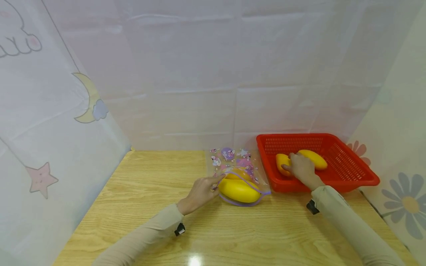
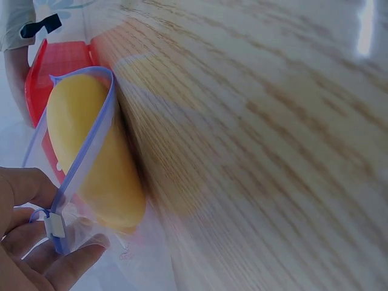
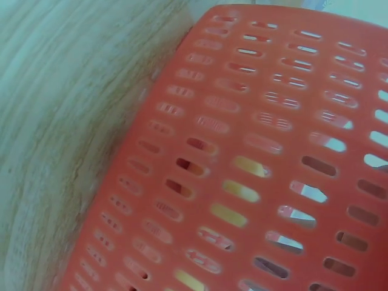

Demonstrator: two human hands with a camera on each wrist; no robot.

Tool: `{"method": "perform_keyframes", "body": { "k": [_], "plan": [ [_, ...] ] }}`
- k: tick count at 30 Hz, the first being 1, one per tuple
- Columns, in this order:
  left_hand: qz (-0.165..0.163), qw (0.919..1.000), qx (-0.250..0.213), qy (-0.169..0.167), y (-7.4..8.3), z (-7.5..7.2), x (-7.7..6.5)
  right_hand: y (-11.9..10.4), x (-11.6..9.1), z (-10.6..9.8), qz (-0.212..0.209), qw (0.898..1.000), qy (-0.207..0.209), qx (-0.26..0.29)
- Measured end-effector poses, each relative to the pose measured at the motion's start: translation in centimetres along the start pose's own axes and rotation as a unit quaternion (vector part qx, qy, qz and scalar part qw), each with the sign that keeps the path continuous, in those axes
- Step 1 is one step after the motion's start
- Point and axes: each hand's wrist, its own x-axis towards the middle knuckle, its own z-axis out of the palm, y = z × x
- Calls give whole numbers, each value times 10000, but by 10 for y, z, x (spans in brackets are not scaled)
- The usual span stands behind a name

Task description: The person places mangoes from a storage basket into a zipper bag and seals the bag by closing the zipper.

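Note:
My left hand (image 1: 201, 192) pinches the purple-edged mouth of a clear zip bag (image 1: 244, 157), near its white slider (image 2: 56, 225). A yellow mango (image 1: 241, 191) lies at the bag's open mouth, with an orange-yellow fruit (image 1: 237, 173) behind it, seen through the printed plastic. Inside the red basket (image 1: 359, 159), my right hand (image 1: 303, 170) grips the right end of an orange-yellow mango (image 1: 281, 164) between thumb and fingers. Another yellow mango (image 1: 314, 159) rests just right of that hand. In the right wrist view the slotted basket wall (image 3: 242, 133) hides the right hand's fingers.
The wooden table (image 1: 146, 177) meets a pale wall sheet (image 1: 183, 74) at the back. Printed sheets also stand at the left and right sides. The basket sits at the table's back right, close beside the bag.

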Motion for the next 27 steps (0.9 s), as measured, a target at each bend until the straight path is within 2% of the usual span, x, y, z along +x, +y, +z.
{"method": "perform_keyframes", "body": {
  "k": [5,18,27],
  "plan": [
    [144,9996,-217,65,-1,1,0,3,0,3,-2,10000,-41,1],
    [173,9997,14,150,-1,3,1,4,6,5,-4,9996,-289,-47],
    [409,9986,26,335,0,4,0,6,10,8,64,9996,-285,48]
  ]
}}
